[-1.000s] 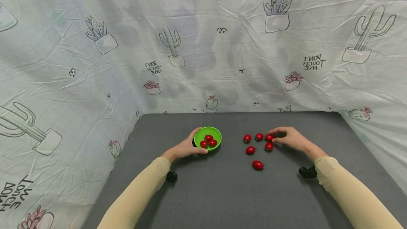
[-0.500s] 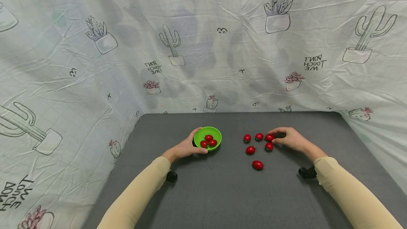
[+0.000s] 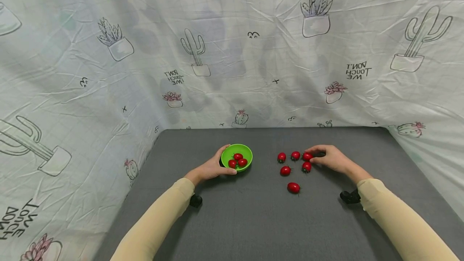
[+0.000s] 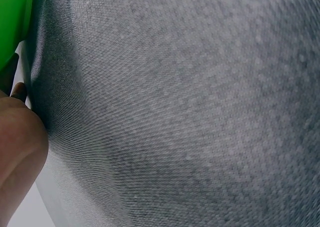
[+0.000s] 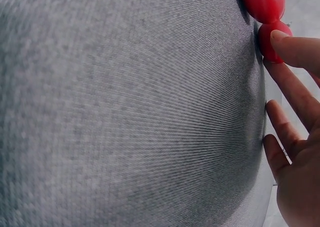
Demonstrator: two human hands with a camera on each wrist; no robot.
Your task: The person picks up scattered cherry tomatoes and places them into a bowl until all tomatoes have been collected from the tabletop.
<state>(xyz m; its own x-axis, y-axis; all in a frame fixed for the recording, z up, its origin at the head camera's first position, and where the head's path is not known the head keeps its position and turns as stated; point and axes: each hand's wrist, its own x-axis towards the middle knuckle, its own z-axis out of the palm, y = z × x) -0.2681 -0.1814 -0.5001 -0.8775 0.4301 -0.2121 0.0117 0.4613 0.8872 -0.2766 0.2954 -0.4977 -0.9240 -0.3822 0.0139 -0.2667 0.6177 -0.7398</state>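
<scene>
While the left hand (image 3: 209,168) holds a green bowl (image 3: 246,152) by its side, the thumb lies along the near edge and the other fingers bend around the back. Three red tomatoes (image 3: 242,163) sit close together inside the bowl.

Over to the right, the right hand (image 3: 333,159) pinches one small tomato (image 3: 307,156) between its thumb and pointer finger. Its other fingers are loose and spread apart, close to the gray table (image 3: 246,220). Another tomato (image 3: 306,167) is right by the pinched one, on the near side. Four more loose tomatoes (image 3: 285,170) lie on the table between the bowl and the right hand, and one of them is nearer the person. Both arms have pale yellow sleeves (image 3: 402,216). Behind the table hangs a white cloth (image 3: 232,51) with cactus drawings.
</scene>
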